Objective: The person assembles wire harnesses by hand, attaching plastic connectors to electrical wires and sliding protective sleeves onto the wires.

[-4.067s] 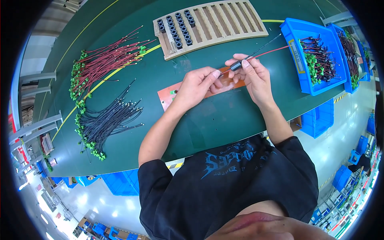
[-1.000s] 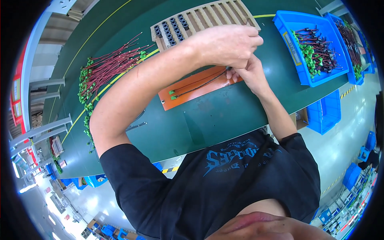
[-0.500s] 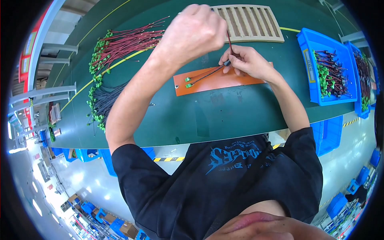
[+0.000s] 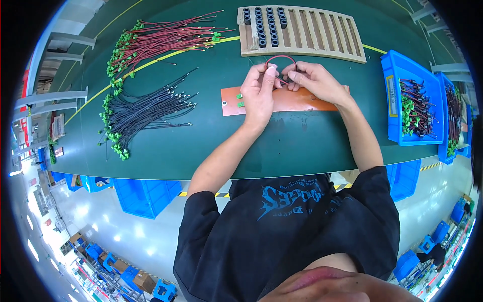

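My left hand and my right hand are close together above an orange board. A red wire arches up in a loop between them, pinched by the fingertips of both hands. Beside my left hand, two small green connectors lie near the left end of the board. My left hand covers the wires leading away from them. Whatever else sits between my fingertips is hidden.
A slotted tan tray with several dark ring-shaped cores lies beyond my hands. Red wires and black wires with green connectors are piled at left. A blue bin at right holds wire assemblies.
My left hand has come down from above the tray toward my right hand, uncovering the dark cores. The red wire, earlier stretched upward, now bends in a loop.
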A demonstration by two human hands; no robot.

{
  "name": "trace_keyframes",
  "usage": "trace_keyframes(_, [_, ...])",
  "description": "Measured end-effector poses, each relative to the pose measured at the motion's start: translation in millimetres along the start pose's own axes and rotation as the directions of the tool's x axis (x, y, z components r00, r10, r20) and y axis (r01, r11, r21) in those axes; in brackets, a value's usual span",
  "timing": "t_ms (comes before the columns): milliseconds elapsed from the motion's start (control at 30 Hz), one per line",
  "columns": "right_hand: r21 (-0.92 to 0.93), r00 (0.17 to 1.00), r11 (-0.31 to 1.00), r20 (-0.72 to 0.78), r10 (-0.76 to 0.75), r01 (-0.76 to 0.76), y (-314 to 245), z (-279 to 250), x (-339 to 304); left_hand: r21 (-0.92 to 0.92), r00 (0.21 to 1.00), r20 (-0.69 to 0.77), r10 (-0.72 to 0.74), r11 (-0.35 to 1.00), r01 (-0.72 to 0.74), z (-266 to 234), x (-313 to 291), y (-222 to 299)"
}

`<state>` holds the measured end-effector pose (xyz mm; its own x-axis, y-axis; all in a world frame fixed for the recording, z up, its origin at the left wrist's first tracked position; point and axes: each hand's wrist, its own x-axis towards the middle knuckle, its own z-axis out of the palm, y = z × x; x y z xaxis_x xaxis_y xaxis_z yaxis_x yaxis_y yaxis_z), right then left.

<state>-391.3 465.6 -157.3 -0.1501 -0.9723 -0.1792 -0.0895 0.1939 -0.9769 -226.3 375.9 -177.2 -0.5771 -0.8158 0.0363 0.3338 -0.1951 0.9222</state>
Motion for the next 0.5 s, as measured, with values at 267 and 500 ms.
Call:
trace_keyframes(267, [0.013,0.982,0.995,-0.158,0.099,-0.098,-5,1,1,0.009,0.994,0.102,0.040,0.999,-0.041,-4,0,-4])
trace_keyframes(500, [0.212,0.975,0.963,-0.114,0.192,-0.165,-5,-3,10,-0.056,0.997,0.073,0.006,0.998,-0.001,-2,2,-2])
